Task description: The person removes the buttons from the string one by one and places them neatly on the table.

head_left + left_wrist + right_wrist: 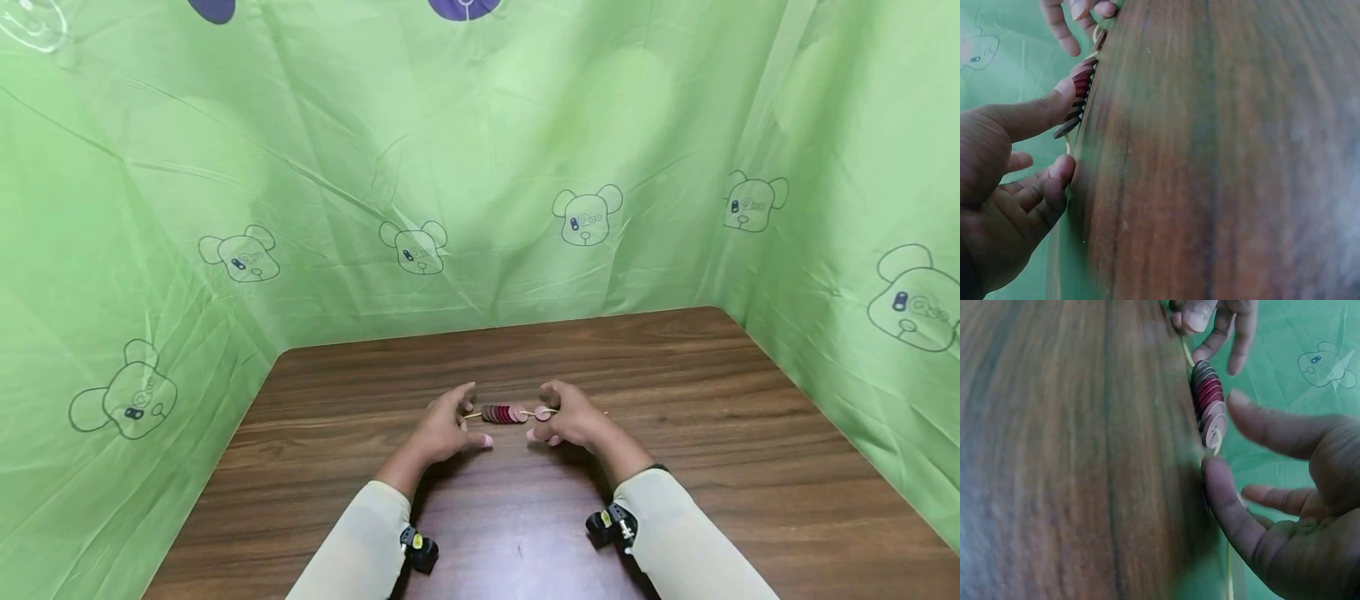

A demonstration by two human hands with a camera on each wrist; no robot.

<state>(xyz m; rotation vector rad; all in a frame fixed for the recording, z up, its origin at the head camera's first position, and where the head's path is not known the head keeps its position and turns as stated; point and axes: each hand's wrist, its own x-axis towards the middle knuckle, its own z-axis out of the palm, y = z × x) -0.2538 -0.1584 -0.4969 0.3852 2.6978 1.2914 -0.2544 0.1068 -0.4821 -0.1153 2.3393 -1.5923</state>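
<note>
A row of flat round buttons (501, 414), brown, dark red and pink, lies threaded on a thin yellow cord (472, 416) on the table. Slightly right of the row, one pink button (542, 413) sits apart on the same cord. My left hand (444, 428) is at the row's left end, thumb and fingers spread apart with the cord between them. Around the lone pink button my right hand (572, 418) has its thumb and fingers parted. In the right wrist view, buttonholes show on the nearest pink button (1214, 430); the palm hides part of the cord.
The brown wood-grain table (337, 400) has rounded far corners. Green cloth (495, 150) printed with bear faces hangs behind and along both sides. Each wrist carries a small black camera, one on the left (420, 550) and one on the right (609, 527).
</note>
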